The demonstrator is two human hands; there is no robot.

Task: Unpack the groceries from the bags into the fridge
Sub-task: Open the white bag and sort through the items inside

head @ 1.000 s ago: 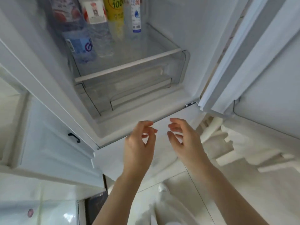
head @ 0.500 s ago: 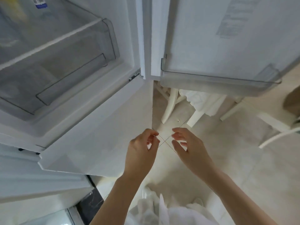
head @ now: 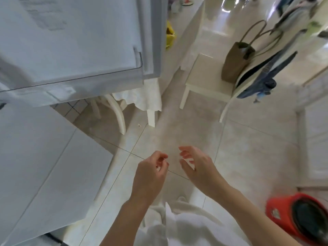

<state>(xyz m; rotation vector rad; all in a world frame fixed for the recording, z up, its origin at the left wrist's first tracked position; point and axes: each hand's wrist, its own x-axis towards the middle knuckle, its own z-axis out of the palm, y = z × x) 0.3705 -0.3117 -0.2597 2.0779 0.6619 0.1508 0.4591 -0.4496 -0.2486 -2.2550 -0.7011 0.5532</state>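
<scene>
Smooth white fridge door (head: pixel 74 38) is seen open at upper left, with a clear plastic door shelf (head: pixel 71 82) along its lower edge; nothing can be made out inside that shelf. A flat white lower panel (head: pixel 44 166) is seen beneath it. Floor (head: pixel 248 148) is glossy pale tile with thin dark grout lines.

Both hands are held out low over the floor, close together but apart. Left hand (head: pixel 150 174) is seen back-up, fingers loosely curled, thumb and forefinger tips nearly meeting; whether something thin is pinched there cannot be told. Right hand (head: pixel 198 167) is relaxed and half open, fingers spread and slightly bent, nothing held.

An olive-brown soft tote bag (head: pixel 236 63) with long loop handles is stood upright on a white square chair (head: pixel 204 77), well apart from the hands; contents not visible. A yellow bag (head: pixel 170 36) is partly hidden behind the door edge. A round red container (head: pixel 298 221) with a dark interior is seen at lower right, blurred
</scene>
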